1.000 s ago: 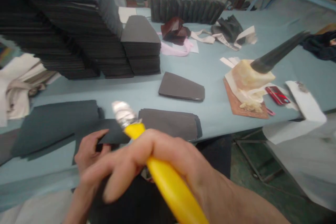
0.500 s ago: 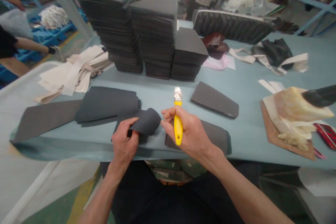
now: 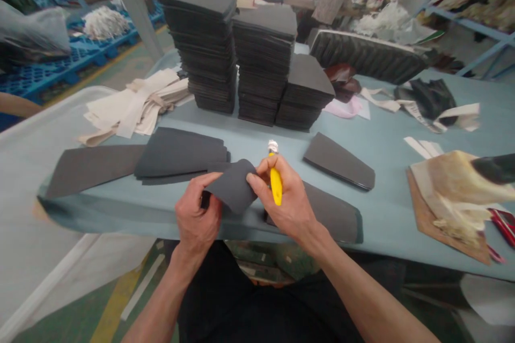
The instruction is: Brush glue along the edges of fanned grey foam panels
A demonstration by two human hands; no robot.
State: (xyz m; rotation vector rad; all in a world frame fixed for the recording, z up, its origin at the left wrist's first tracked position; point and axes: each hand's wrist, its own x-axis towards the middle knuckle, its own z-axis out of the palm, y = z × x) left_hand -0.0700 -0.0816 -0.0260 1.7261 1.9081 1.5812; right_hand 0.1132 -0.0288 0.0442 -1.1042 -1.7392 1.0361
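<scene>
Well, strip point(image 3: 411, 109) beyond brush point(image 3: 276, 185) seems lettered.

Work table: pale blue-green top point(image 3: 388, 131), near edge roughly straight.
Post: grey upright point(image 3: 131, 5), beyond the table's far left corner, appears tilted.
Pallets: blue, gridded point(image 3: 36, 77) — left of the table, past the post.
Floor: green point(image 3: 76, 305), with a yellow stripe point(image 3: 118, 300) below the table's near left edge.
Rack: blue-framed shelving point(image 3: 470, 24), beyond the table's far right.
Far bench: brownish top point(image 3: 246, 1) — behind the table, detail blurred.
Light: soft, even across the table.
</scene>
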